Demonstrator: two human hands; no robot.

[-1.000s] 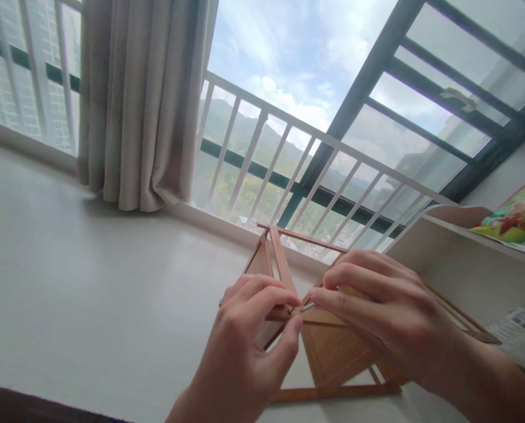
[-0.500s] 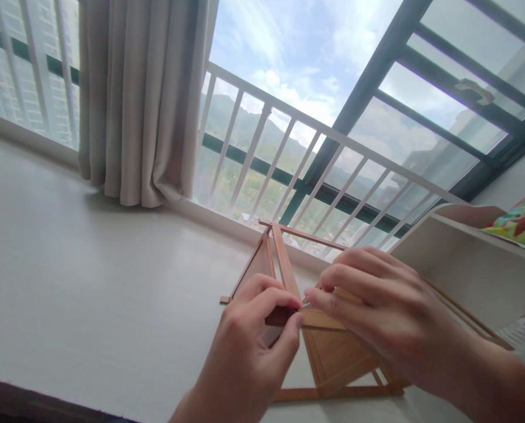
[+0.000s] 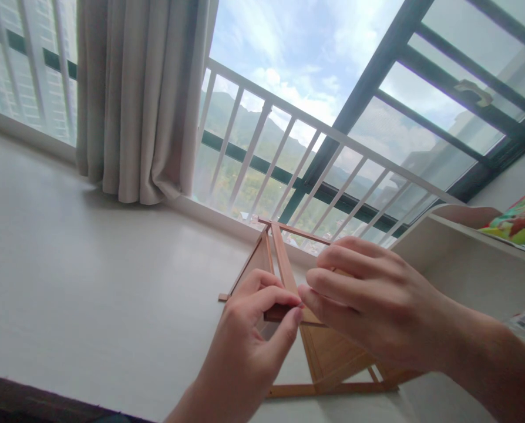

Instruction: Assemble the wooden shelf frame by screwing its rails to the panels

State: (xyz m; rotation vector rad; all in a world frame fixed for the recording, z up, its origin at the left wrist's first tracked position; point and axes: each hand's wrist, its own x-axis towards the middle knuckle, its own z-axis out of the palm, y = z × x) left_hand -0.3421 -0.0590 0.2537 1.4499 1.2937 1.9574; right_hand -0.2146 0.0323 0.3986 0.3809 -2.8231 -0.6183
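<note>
A small wooden frame model (image 3: 328,352) of thin brown strips and panels stands on the white window ledge (image 3: 90,294). My left hand (image 3: 245,352) pinches a dark wooden piece at the frame's near corner between thumb and forefinger. Right beside it, fingertips touching the same spot, my right hand (image 3: 372,311) covers the top of the frame. Whatever sits between the right fingertips is hidden. An upright strip (image 3: 280,258) and a top rail rise behind my hands.
A beige curtain (image 3: 139,100) hangs at the back left. White railing bars (image 3: 306,170) and dark window frames run behind the ledge. A pale shelf unit (image 3: 469,258) with a colourful package (image 3: 520,220) stands at right, printed paper below it.
My right hand has shifted left and up, its fingertips closing against the left fingertips. The thin metal pin seen between them earlier is no longer visible. The view dipped slightly.
</note>
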